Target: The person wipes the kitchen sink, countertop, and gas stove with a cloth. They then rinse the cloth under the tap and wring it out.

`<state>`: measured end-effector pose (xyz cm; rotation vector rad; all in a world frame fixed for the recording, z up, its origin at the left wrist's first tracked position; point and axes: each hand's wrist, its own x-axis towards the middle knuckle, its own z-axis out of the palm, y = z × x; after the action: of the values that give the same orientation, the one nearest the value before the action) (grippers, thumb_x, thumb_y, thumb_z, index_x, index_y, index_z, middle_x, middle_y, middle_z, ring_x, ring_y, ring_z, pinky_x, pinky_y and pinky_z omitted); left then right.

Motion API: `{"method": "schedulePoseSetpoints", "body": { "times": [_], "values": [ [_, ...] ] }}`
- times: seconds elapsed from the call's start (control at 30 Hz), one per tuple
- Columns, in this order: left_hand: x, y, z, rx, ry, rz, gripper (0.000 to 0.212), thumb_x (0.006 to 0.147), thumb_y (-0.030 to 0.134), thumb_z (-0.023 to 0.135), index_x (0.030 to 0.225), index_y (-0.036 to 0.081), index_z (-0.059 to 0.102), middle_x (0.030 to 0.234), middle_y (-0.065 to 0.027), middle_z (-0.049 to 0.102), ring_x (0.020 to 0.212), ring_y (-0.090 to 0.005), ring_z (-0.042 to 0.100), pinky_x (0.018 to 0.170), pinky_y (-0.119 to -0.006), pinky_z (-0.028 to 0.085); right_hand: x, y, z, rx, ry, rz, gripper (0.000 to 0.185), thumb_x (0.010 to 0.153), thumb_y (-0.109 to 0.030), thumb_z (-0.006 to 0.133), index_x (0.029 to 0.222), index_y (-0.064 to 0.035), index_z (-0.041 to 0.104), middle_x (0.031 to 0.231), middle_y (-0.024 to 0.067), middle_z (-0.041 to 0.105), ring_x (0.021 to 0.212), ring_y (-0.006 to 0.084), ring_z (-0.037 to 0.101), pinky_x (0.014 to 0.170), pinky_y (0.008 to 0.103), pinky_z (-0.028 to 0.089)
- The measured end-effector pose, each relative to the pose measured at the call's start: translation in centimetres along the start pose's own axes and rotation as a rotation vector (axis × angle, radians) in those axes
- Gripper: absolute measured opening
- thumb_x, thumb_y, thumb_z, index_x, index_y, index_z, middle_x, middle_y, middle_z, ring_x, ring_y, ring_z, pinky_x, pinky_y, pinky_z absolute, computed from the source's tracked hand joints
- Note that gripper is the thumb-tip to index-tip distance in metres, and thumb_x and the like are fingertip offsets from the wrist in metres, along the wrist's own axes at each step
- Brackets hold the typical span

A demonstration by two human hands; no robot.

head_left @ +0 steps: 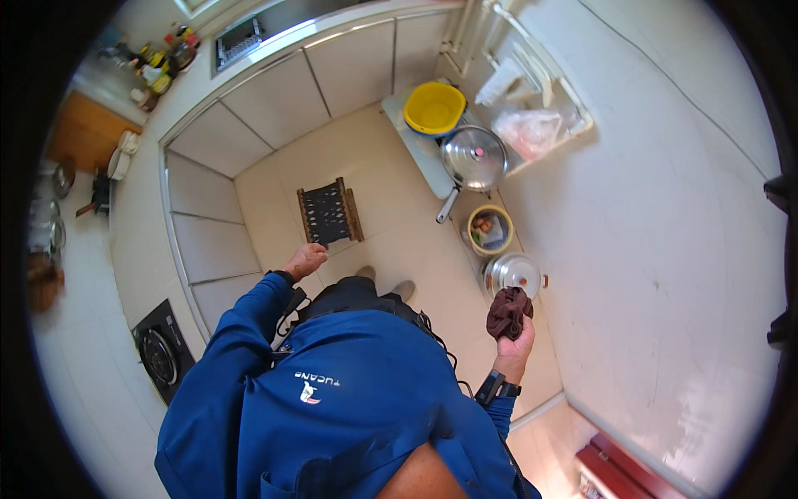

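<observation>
My right hand (517, 346) grips a bunched dark brown cloth (510, 314), held in front of a lidded metal pot (517, 272) beside the wall. My left hand (305, 261) hangs on the other side, its fingers curled. In the picture its fingertips meet the near edge of a low wooden stool (329, 212) with a dark woven seat. Whether they hold or touch anything there, I cannot tell.
A yellow-rimmed bucket (472, 246) with food scraps stands beyond the pot. Past it, a low table (405, 121) bears a lidded pan (475, 157) and a yellow basin (434, 107). Cabinets (206, 184) line the left, under a counter with a gas hob (163, 350).
</observation>
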<state>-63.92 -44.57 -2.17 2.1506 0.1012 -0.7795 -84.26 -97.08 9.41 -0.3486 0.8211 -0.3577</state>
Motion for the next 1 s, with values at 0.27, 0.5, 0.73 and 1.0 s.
{"method": "schedulePoseSetpoints", "body": {
  "times": [0.27,0.5,0.73,1.0],
  "values": [
    [-3.1,-2.3,0.3,-0.096,0.216,-0.059,0.024,0.089,0.017,0.061,0.093,-0.005,0.069,0.083,-0.009,0.067,0.079,-0.0222,0.061,0.071,-0.039,0.049,7.8,-0.2,5.3,-0.109,-0.056,0.17,0.045,0.094,-0.005,0.052,0.138,-0.0013,0.056,0.129,0.0169,0.065,0.111,0.0319,0.068,0.103,0.0475,0.055],
    [-3.4,-6.5,-1.5,0.227,0.098,-0.09,0.023,0.086,0.02,0.062,0.083,0.0,0.074,0.084,-0.0171,0.072,0.082,-0.0328,0.068,0.076,-0.045,0.054,10.1,0.4,9.1,-0.187,-0.219,0.248,0.045,0.091,0.001,0.054,0.135,-0.0052,0.059,0.129,0.0134,0.066,0.119,0.0341,0.065,0.106,0.0488,0.053],
    [4.8,-3.4,-4.4,0.2,0.129,0.074,0.029,0.087,0.02,0.065,0.103,-0.002,0.073,0.097,-0.0141,0.074,0.094,-0.027,0.068,0.084,-0.039,0.053,13.3,1.1,14.4,-0.228,-0.225,0.227,0.036,0.094,-0.003,0.055,0.13,-0.0006,0.06,0.121,0.014,0.068,0.11,0.0305,0.068,0.101,0.0471,0.056],
    [12.9,3.8,-12.7,-0.118,0.336,0.04,0.037,0.085,0.028,0.063,0.102,-0.003,0.072,0.098,-0.025,0.073,0.098,-0.0401,0.069,0.089,-0.046,0.054,18.3,7.6,30.9,-0.328,-0.369,0.291,0.037,0.094,-0.003,0.058,0.131,0.0019,0.061,0.127,0.017,0.067,0.114,0.0324,0.067,0.107,0.0479,0.053]
  ]
}}
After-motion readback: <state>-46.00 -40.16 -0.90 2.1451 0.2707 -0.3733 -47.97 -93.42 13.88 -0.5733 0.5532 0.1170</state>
